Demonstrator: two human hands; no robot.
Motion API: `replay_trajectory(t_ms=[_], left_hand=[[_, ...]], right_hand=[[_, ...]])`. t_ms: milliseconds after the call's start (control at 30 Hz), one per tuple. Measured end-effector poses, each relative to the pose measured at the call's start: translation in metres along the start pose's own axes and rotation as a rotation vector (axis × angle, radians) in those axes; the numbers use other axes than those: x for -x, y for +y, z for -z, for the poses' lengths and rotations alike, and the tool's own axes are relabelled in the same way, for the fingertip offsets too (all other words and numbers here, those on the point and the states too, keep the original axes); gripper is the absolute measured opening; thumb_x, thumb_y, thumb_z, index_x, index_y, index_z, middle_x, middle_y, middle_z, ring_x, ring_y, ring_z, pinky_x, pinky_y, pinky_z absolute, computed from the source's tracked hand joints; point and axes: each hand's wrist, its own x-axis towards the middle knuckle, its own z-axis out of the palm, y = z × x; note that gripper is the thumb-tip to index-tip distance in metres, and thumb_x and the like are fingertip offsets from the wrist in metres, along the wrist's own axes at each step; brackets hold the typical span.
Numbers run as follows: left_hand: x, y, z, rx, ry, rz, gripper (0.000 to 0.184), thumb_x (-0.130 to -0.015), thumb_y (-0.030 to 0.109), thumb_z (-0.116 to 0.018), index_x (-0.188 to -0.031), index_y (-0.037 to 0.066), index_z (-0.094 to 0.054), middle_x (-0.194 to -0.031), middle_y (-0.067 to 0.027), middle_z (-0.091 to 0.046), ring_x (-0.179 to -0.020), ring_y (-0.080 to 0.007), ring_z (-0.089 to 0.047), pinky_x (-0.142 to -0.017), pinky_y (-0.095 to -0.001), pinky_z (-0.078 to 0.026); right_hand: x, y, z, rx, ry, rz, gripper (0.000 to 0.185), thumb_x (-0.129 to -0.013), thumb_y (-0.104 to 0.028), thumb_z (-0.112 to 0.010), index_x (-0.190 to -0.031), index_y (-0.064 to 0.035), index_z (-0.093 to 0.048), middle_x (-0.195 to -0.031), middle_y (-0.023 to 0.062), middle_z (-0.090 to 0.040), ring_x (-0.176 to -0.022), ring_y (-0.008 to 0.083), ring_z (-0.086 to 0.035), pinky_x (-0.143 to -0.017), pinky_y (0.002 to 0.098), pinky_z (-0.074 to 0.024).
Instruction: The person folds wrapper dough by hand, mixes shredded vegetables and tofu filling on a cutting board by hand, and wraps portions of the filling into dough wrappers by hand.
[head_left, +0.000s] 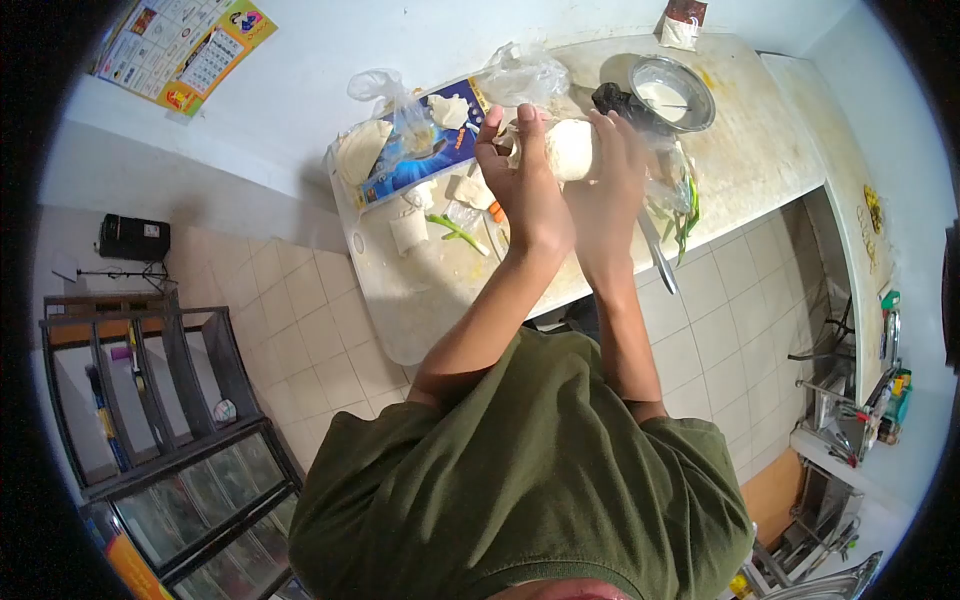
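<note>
A pale, rounded lump of dough (pixel 572 151) shows between my two hands over the table. On its left side is my left hand (pixel 522 180), with fingers pointing up and the thumb side against the lump. My right hand (pixel 617 185) presses on the other side, its fingers smeared by motion. Below the right hand a knife (pixel 658 255) juts past the table edge. Beside my left hand are pale dough pieces (pixel 472 192), a bit of carrot (pixel 496 211) and a green stalk (pixel 458 234).
A metal bowl (pixel 700 108) with white contents and a utensil stands at the back right. Clear plastic bags (pixel 527 74), a blue printed sheet (pixel 415 165) and a flat pale round (pixel 362 150) lie around the table (pixel 400 310). Green leaves (pixel 690 215) hang near the front edge.
</note>
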Motion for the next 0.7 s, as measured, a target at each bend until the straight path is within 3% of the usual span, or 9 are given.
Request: replay_trajectory(t_ms=[267,467,700], left_hand=[[-0.022,-0.017,0.005,0.016,0.019,-0.097,0.043,-0.105,0.006,-0.053,-0.143,0.006,-0.034,-0.134,-0.021,-0.056,-0.121,-0.0282,-0.06,-0.103,-0.0392,-0.051],[-0.036,-0.03,0.025,-0.497,-0.188,-0.445,0.032,-0.105,0.0,-0.04,-0.137,-0.001,-0.043,-0.136,-0.0242,-0.058,-0.123,-0.0284,-0.059,-0.108,-0.0386,-0.046],[-0.031,-0.023,0.023,-0.544,-0.261,-0.349,0.031,-0.104,0.004,-0.046,-0.133,-0.003,-0.05,-0.127,-0.0223,-0.063,-0.12,-0.0273,-0.061,-0.103,-0.0371,-0.046]], right_hand=[[0.005,0.01,-0.015,0.024,-0.014,0.003,0.07,-0.069,0.009,-0.073,-0.137,0.0006,-0.056,-0.142,0.0292,-0.05,-0.13,0.0459,-0.05,-0.108,0.0477,-0.0444],[0.006,0.016,-0.02,0.051,-0.041,-0.002,0.064,-0.075,0.008,-0.07,-0.137,0.0012,-0.056,-0.142,0.0301,-0.05,-0.13,0.0458,-0.05,-0.109,0.0477,-0.0438],[0.007,0.021,-0.018,0.062,-0.079,-0.021,0.061,-0.077,0.008,-0.069,-0.136,0.0016,-0.056,-0.142,0.0311,-0.05,-0.13,0.0464,-0.05,-0.108,0.0481,-0.0436]])
